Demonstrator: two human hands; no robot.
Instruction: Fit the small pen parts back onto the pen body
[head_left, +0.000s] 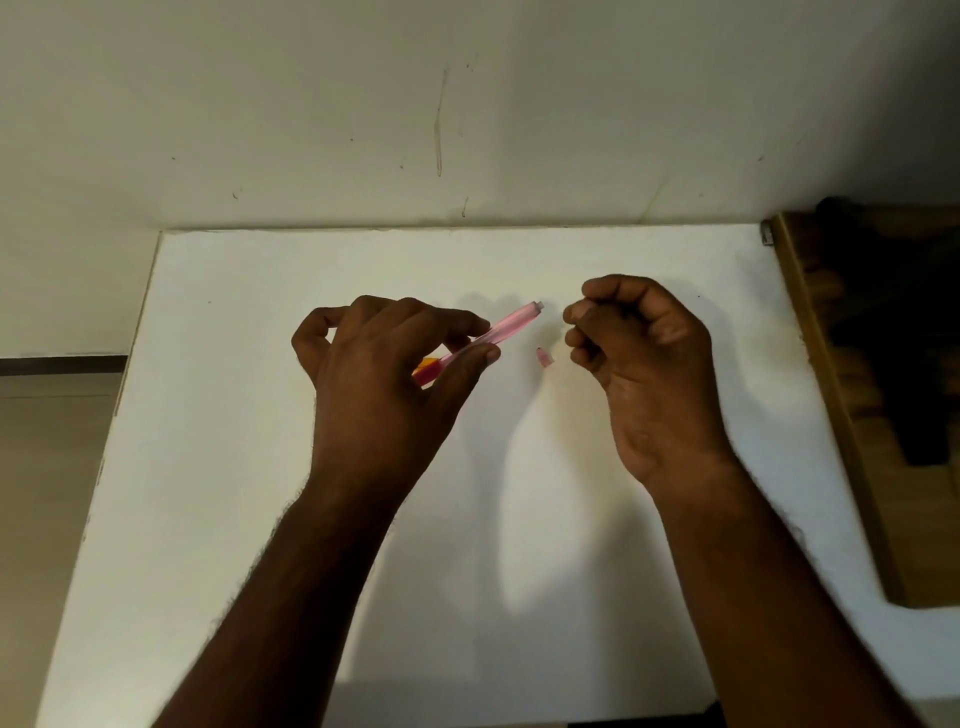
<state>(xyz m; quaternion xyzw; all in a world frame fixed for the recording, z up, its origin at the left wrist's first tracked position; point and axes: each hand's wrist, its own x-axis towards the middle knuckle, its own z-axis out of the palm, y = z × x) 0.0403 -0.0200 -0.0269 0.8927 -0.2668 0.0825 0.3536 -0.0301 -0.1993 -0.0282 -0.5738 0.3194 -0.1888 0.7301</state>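
Above the white counter (260, 467), your left hand (379, 374) pinches a pink pen barrel (506, 327); your right hand (639, 358) has its fingers curled together, just right of a small pink piece (543, 357).

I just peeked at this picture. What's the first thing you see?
The pink pen, pinched in the left hand over the middle of the white table, stands out first. A small pink piece shows just right of it, beside the right hand, whose fingers are curled; whether they hold anything is unclear. A brown wooden board lies along the table's right edge.
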